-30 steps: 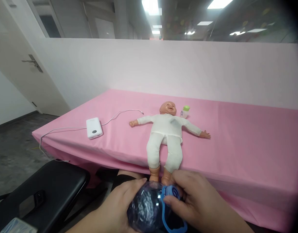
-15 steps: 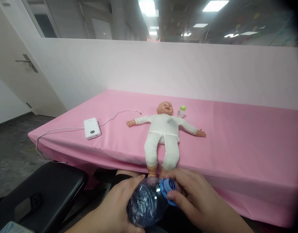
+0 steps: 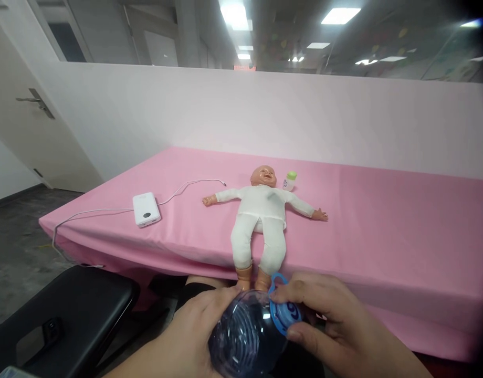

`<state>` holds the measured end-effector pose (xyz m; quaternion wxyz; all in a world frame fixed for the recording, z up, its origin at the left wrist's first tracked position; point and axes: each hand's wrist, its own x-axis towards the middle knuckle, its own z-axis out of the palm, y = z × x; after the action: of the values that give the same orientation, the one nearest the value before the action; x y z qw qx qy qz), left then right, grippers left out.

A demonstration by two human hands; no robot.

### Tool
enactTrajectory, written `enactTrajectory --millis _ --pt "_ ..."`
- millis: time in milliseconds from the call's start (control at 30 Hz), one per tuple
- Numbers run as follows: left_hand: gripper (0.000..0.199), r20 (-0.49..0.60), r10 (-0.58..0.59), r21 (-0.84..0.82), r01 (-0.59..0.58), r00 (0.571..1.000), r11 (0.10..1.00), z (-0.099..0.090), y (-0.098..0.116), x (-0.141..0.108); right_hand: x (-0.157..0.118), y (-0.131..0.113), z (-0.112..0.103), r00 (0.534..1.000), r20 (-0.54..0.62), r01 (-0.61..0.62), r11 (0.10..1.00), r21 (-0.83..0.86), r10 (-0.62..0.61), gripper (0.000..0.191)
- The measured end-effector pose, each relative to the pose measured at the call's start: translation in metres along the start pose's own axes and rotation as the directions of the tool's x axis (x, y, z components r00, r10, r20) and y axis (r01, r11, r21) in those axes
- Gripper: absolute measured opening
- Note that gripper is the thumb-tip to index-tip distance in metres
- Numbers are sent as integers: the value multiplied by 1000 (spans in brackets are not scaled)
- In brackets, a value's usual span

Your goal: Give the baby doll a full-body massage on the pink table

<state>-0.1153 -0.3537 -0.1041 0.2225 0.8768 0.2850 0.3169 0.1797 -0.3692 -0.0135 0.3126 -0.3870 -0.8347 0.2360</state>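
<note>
A large clear plastic water bottle (image 3: pixel 241 333) with a bluish tint is tilted at the near edge of the table, its neck toward my right hand. My left hand (image 3: pixel 196 325) is wrapped round the bottle's left side. The thumb and fingers of my right hand (image 3: pixel 324 315) pinch the blue cap (image 3: pixel 287 315); the cap's loop sticks up at the top. Whether the cap is loose on the neck I cannot tell. Just beyond the bottle are the feet of a baby doll (image 3: pixel 261 210) in white clothes, lying on its back.
The table has a pink cloth (image 3: pixel 391 226). Beside the doll's head stands a small bottle with a green lid (image 3: pixel 290 181). To the left lies a white power bank (image 3: pixel 146 209) with white cables. A black chair (image 3: pixel 80 315) at lower left holds a phone-like dark object (image 3: pixel 39 338).
My right hand has shifted on the cap, and the cap has turned so that its loop now points up. The view has also moved slightly to the right.
</note>
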Motion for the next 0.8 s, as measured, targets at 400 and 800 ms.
enactTrajectory --millis 400,800 --pt "127 56 -72 -218 83 996 972 0 10 16 -13 4 -3 977 -205 42 993 -108 -64 54" --pt "136 87 86 -326 -53 993 944 50 9 49 -67 -17 -61 918 -390 -8 981 -192 -69 20"
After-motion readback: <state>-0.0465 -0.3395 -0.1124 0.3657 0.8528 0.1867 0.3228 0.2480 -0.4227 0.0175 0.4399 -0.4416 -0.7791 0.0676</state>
